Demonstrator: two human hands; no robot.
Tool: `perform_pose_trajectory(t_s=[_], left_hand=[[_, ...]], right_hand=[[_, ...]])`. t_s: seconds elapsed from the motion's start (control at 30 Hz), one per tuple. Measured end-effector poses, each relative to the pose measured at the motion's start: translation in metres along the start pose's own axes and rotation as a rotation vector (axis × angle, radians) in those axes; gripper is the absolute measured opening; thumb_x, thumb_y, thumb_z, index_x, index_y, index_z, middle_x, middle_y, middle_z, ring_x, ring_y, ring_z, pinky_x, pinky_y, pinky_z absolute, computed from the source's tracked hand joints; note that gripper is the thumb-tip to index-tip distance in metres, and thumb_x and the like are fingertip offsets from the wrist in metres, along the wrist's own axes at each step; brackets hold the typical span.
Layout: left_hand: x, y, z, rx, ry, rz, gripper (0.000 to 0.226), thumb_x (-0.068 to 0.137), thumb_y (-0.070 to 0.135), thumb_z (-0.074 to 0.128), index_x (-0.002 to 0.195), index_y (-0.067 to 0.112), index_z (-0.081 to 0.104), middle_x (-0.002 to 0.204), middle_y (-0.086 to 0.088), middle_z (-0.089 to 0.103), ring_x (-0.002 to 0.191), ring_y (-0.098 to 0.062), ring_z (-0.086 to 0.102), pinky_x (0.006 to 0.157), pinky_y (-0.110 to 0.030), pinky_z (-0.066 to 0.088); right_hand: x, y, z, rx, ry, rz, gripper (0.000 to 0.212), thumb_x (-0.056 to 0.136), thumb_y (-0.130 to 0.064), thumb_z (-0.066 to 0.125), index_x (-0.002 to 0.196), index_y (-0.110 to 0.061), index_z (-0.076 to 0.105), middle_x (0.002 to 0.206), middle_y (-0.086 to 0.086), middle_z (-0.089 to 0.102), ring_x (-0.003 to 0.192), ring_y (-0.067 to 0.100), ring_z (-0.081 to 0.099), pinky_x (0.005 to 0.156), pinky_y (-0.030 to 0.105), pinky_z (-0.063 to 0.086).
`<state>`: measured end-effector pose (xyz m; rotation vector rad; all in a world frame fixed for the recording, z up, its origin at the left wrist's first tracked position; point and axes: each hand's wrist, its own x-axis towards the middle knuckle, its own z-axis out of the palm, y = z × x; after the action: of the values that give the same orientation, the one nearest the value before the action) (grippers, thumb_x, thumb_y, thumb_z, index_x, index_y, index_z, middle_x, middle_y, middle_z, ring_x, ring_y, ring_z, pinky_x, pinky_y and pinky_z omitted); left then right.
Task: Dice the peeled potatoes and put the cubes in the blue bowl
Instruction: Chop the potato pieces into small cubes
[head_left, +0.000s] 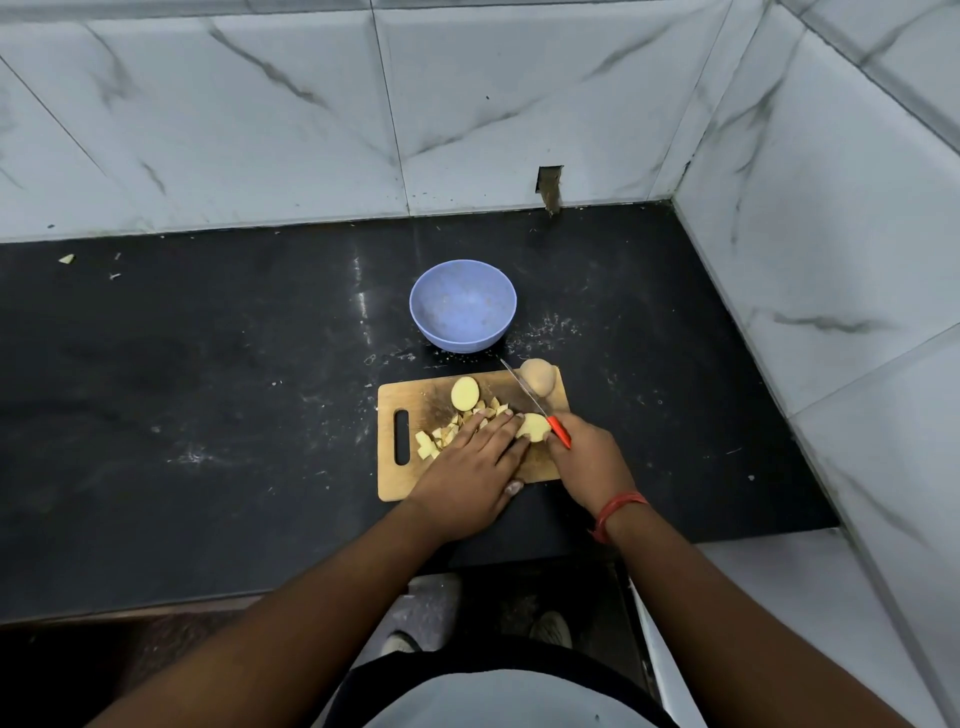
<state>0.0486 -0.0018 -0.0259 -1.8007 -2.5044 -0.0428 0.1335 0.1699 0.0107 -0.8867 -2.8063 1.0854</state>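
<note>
Dicing roughly midway, I judge. Cubes (441, 434) piled mid-board on the cutting board (402, 483); blue bowl (462, 306) beyond the board's far edge, no cubes visible inside. Left hand (475, 462) flat, fingers straight, pressing a potato piece (535, 427). Right hand (589, 462) grips the knife (558, 430). One half (464, 393) and a whole potato (537, 379) at the far right corner remain uncut
</note>
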Motion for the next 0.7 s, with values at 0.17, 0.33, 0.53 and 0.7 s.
perform_pose_trajectory(t_s=[0.17,0.33,0.53,0.7], left_hand=[[0.004,-0.003,-0.004,0.055,-0.031,0.075,0.06,0.103,0.045,0.036,0.147,0.004,0.046,0.155,-0.017,0.041,0.146,-0.03,0.035,0.125,-0.044,0.009],[0.013,-0.007,-0.01,0.057,-0.062,0.104,0.06,0.104,0.045,0.035,0.146,0.003,0.047,0.153,-0.017,0.044,0.144,-0.032,0.036,0.125,-0.044,0.008],[0.014,-0.009,-0.011,0.046,-0.08,0.117,0.061,0.104,0.045,0.033,0.147,0.003,0.046,0.154,-0.017,0.043,0.145,-0.032,0.034,0.126,-0.044,0.011],[0.013,-0.009,-0.013,0.044,-0.066,0.129,0.06,0.104,0.044,0.036,0.148,0.004,0.045,0.154,-0.017,0.042,0.145,-0.032,0.034,0.123,-0.041,0.008]], right_hand=[[-0.013,-0.002,-0.01,0.089,0.013,0.056,0.016,0.101,-0.03,0.042,0.097,-0.019,0.053,0.083,0.0,0.062,0.076,0.018,0.06,0.063,0.031,0.042],[-0.043,-0.001,-0.01,-0.156,-0.149,0.063,0.016,0.103,-0.03,0.032,0.105,-0.016,0.041,0.085,0.006,0.062,0.074,0.022,0.062,0.066,0.038,0.05],[-0.05,-0.006,-0.003,-0.291,-0.208,0.101,0.02,0.102,-0.025,0.032,0.11,-0.009,0.042,0.099,0.015,0.065,0.085,0.03,0.065,0.072,0.039,0.052],[-0.043,-0.02,0.003,-0.328,-0.288,0.255,0.025,0.096,-0.008,0.031,0.118,-0.005,0.042,0.112,0.017,0.063,0.101,0.032,0.063,0.075,0.035,0.044]])
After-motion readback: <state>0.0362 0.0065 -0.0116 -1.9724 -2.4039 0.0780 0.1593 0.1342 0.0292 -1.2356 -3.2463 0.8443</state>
